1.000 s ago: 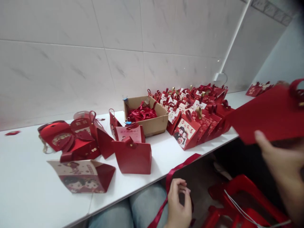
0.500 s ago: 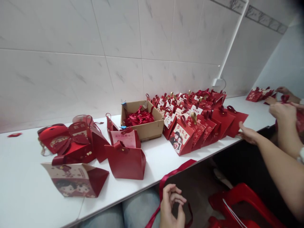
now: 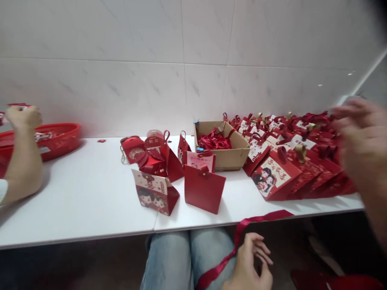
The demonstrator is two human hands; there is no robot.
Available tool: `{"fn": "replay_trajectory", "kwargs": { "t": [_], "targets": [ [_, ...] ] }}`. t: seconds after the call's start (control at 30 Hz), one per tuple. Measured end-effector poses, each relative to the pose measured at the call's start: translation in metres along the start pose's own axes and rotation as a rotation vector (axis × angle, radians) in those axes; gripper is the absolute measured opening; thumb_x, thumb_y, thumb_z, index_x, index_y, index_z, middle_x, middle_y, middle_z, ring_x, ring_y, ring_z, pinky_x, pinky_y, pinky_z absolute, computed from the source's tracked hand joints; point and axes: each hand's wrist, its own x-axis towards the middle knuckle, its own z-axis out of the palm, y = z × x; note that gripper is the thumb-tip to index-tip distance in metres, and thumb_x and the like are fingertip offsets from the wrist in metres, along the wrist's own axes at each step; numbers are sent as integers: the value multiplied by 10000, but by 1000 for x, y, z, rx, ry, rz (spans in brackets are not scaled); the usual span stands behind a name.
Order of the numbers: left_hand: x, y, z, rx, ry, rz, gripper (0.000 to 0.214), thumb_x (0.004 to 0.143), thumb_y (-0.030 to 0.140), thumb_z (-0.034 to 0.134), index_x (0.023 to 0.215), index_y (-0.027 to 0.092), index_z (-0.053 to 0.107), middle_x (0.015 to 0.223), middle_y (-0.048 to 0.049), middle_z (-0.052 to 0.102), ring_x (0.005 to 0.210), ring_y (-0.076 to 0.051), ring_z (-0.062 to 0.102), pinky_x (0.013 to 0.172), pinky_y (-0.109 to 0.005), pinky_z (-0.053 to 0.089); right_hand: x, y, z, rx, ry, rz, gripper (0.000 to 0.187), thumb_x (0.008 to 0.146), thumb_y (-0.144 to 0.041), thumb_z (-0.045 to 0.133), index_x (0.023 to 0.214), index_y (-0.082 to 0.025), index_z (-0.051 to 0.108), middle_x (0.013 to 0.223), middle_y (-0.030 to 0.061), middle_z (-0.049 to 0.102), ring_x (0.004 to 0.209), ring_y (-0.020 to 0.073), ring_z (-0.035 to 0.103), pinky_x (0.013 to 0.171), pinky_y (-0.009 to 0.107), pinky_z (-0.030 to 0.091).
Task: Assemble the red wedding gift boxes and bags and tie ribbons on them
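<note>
My left hand (image 3: 249,262) is palm-up above my lap, fingers loosely curled and thumb apart, with nothing visible in its grasp. Beside it runs a dark red ribbon (image 3: 222,264), from the table edge down across my jeans. My right hand (image 3: 359,133), smeared by motion, is raised in front of the rows of red gift boxes (image 3: 305,177) at the right; its finger state is unclear. The front box of those rows (image 3: 272,177) carries a printed cartoon couple. Nearer the middle stand a plain red gift box (image 3: 204,189) and a cartoon-printed gift box (image 3: 155,195).
An open cardboard box (image 3: 232,159) holds red ribbons. Several differently shaped red boxes (image 3: 151,161) cluster left of it. At far left, another person's arm (image 3: 26,157) reaches over a red plastic basket (image 3: 65,143). The white table (image 3: 90,201) runs along a tiled wall.
My view has swung left, bringing the basket and the other person's arm into sight. My right hand has lifted away from the end of the gift box row. My left hand keeps its pose.
</note>
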Motion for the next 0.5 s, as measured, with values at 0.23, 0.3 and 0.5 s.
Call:
{"fn": "replay_trajectory", "kwargs": {
  "t": [0.23, 0.3, 0.5],
  "targets": [
    [-10, 15, -9, 251, -90, -87, 377, 752, 10, 500, 1062, 208, 587, 863, -20, 646, 793, -142, 598, 734, -227, 467, -147, -51, 150, 407, -878, 210, 799, 697, -418, 778, 1366, -257, 372, 1357, 115, 533, 1242, 277, 528, 1026, 451, 452],
    [-13, 16, -10, 279, -54, -102, 356, 752, 34, 513, 1047, 213, 604, 891, -30, 650, 807, -162, 590, 730, -238, 463, -174, -43, 168, 430, -814, 306, 672, 737, -412, 733, 1305, -242, 417, 1247, 108, 593, 1140, 269, 593, 949, 437, 506],
    [-4, 14, -13, 239, -99, -85, 238, 752, 42, 519, 904, 190, 628, 809, -43, 646, 735, -172, 570, 661, -246, 447, -171, -25, 171, 80, -573, 105, 673, 586, -537, 809, 1143, -224, 597, 1348, 156, 346, 1342, 394, 315, 1119, 569, 296]
  ]
}}
